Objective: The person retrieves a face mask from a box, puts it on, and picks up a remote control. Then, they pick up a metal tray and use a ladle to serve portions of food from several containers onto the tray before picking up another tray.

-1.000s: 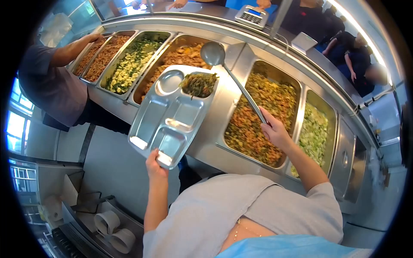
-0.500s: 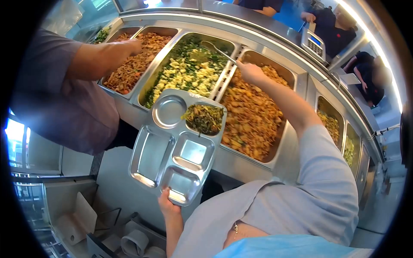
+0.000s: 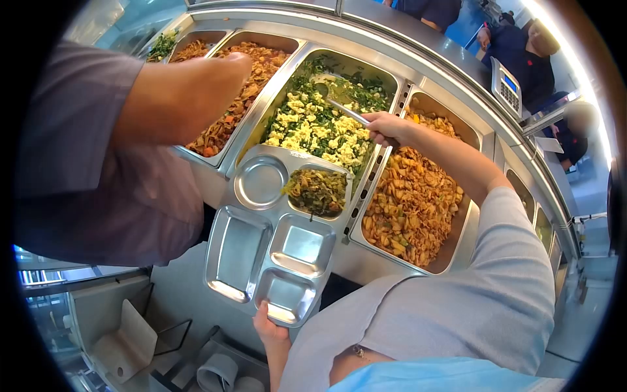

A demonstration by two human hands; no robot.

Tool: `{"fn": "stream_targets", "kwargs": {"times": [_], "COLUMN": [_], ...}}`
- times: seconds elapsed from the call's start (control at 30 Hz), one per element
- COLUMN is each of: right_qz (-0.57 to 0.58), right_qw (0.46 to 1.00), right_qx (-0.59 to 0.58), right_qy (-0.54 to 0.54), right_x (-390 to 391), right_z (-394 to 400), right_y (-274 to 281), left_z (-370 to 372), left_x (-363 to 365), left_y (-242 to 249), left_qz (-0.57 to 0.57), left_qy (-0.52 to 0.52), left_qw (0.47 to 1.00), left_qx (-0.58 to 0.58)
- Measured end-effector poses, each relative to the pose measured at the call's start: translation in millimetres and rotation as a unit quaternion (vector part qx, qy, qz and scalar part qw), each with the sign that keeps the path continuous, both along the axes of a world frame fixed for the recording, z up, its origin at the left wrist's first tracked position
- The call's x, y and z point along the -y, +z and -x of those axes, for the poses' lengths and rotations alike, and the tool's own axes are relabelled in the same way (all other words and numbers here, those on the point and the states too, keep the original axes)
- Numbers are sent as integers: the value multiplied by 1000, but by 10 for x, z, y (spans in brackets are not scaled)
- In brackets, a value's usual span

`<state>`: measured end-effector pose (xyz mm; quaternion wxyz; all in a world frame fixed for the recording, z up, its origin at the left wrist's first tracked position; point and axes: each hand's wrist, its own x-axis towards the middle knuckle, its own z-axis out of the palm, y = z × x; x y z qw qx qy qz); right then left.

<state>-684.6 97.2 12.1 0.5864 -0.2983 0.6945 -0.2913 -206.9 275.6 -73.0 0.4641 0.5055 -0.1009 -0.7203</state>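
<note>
My left hand [image 3: 271,328] grips the bottom edge of a metal compartment tray [image 3: 266,228], thumb on top. Dark leafy greens [image 3: 318,191] fill its upper right compartment; the others hold no food. My right hand [image 3: 388,129] is closed round the handle of a metal spoon [image 3: 347,112]. The spoon's head lies in the pan of egg and greens [image 3: 315,130], beyond the tray. Beneath my right forearm is a pan of brown, saucy food [image 3: 413,209].
A co-worker's forearm [image 3: 179,98] reaches over the left pans of shredded food [image 3: 255,62]. A card terminal [image 3: 507,88] stands on the far ledge, with people behind it. Bins [image 3: 219,372] and a folded board [image 3: 127,343] sit lower left.
The view has shifted, so the pans appear further right. My right hand has moved left relative to the pans, with the spoon still in the egg pan. The co-worker's arm appears larger and closer.
</note>
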Motion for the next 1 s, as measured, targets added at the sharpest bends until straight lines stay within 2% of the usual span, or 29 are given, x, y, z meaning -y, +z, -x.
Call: {"fn": "stream_targets", "kwargs": {"times": [0.07, 0.23, 0.3, 0.33, 0.37, 0.43, 0.53, 0.67, 0.77, 0.83, 0.9, 0.97, 1.0], "right_qz": [0, -3, -12, -13, -12, -8, 27, 70, 83, 99, 114, 115, 113], "right_qw": [990, 902, 923, 935, 925, 902, 886, 887, 899, 901, 902, 906, 913], "right_qx": [123, 381, 343, 317, 341, 388, 419, 416, 379, 381, 388, 382, 365], "right_qy": [-76, -203, -174, -160, -170, -187, -199, -187, -203, -181, -154, -138, -140], "right_x": [120, 96, 9, -2, -7, 16, -77, -376, -707, -944, -1204, -1471, -1618], "right_z": [-102, -75, -71, -86, -61, -6, -10, 88, 163, 209, 244, 207, 150], "right_y": [-92, -248, -218, -183, -208, -290, -321, -135, 240, 459, 657, 874, 979], "left_z": [-8, 212, 277, 314, 351, 428, 606, 941, 1125, 1129, 1243, 1349, 1502], "left_x": [72, 304, 308, 315, 320, 332, 394, 451, 566, 616, 799, 991, 1006], "left_y": [-1, 198, 267, 291, 314, 392, 537, 663, 635, 469, 261, 4, 141], "left_qz": [-6, -5, 38, 43, 48, 27, 29, 12, 23, 105, 82, 89, 82], "left_qy": [-6, 0, -43, -46, -48, -16, 4, 65, 86, 2, 7, -11, 2], "left_qw": [999, 997, 998, 998, 998, 998, 999, 997, 996, 993, 994, 987, 990], "left_qx": [-30, -83, 4, 9, 14, -47, -42, 30, 10, -56, -65, -130, -118]}}
